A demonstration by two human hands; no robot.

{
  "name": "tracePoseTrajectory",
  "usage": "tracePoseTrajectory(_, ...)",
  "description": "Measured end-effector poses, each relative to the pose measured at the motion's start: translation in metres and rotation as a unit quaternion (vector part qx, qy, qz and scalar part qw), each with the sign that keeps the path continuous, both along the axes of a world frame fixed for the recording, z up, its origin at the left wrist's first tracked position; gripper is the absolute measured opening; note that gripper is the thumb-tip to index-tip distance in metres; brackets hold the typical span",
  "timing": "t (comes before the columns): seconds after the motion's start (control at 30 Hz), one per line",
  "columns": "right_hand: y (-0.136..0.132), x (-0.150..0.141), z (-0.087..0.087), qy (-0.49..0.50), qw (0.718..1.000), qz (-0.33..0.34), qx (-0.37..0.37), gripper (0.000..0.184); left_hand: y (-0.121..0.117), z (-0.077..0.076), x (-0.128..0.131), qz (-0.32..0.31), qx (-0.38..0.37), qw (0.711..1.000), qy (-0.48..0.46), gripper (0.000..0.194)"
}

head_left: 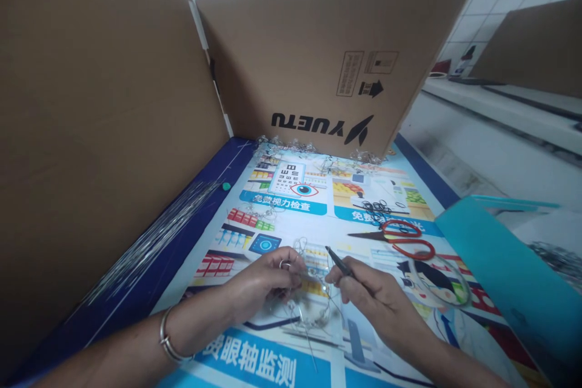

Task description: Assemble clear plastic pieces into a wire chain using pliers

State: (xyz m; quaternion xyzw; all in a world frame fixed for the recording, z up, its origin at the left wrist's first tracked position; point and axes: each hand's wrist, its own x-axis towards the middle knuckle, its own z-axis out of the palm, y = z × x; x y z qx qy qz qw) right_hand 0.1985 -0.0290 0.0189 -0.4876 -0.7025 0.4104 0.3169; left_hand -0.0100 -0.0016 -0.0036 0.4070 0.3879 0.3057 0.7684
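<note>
Your left hand [277, 273], wearing a ring, pinches a thin, silvery, tangled wire piece [313, 314] between thumb and fingertips, with the piece hanging in loops and loose ends just above the colourful printed sheet [291, 231]. Your right hand [368, 291] has its fingers closed around a slim, dark, pointed hand tool [340, 263], whose tip points up and to the left; those fingers are right beside the right edge of the wire piece, though you cannot tell from here whether they also grip a strand. Beyond your right hand, a pair of scissors with red-orange handles [414, 254] lies on the sheet, blades toward the left, with a small cluster of black rings [376, 209] just past it. To your right stands an open turquoise box [500, 273] with a heap of dark, thin metal pieces [557, 257] in it. On your left, a bundle of straight silvery wires [154, 242] lies along the base of a tall brown cardboard panel [100, 121], near a small green object [226, 186]. More tangled wire pieces [359, 157] line the foot of the back cardboard panel printed with YUETU [291, 60].
</note>
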Motion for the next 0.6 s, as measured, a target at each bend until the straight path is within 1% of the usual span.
tracePoseTrajectory(0.13, -0.0006, 0.0004, -0.0016, -0.005, 1.000, 0.002, 0.004, 0.036, -0.0005, -0.0001, -0.0001, 0.002, -0.008, 1.000, -0.003, 0.014)
tracePoseTrajectory(0.37, 0.0018, -0.0028, -0.0027, -0.044, 0.999, -0.003, 0.008, 0.040, 0.0005, -0.0058, -0.0021, -0.008, -0.006, 1.000, 0.006, 0.012)
tracePoseTrajectory(0.6, 0.0036, -0.0019, -0.0083, -0.114, 0.991, 0.036, 0.064, 0.036, -0.0006, -0.0041, -0.0007, 0.005, -0.001, 0.999, 0.034, 0.015)
